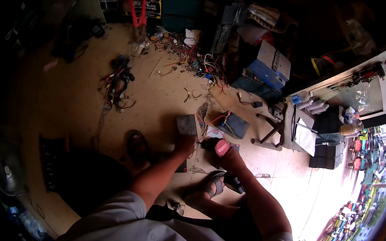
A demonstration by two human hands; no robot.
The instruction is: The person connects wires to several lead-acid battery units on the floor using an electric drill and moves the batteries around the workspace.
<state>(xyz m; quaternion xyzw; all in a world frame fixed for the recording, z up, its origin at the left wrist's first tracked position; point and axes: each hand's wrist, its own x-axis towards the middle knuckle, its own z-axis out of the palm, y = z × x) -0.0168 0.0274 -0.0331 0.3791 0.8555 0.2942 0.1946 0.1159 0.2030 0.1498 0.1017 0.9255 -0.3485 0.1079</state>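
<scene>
My left hand (pixel 185 144) grips the lower end of a grey rectangular block (pixel 186 124) and holds it upright above the floor. My right hand (pixel 230 159) is closed around a pink-handled tool (pixel 222 147), right beside the block. Red and orange wires (pixel 212 120) run from between the two hands to a dark blue-grey box (pixel 232 124) lying on the sandy floor just beyond them. My sandalled foot (pixel 214 185) rests below my right hand.
A loose sandal (pixel 136 145) lies left of the block. Wire tangles (pixel 117 83) and more cables (pixel 197 56) litter the floor. A blue case (pixel 268 67), a small stool with bottles (pixel 295 121), red bolt cutters (pixel 138 7) and a fan (pixel 6 170) ring the spot.
</scene>
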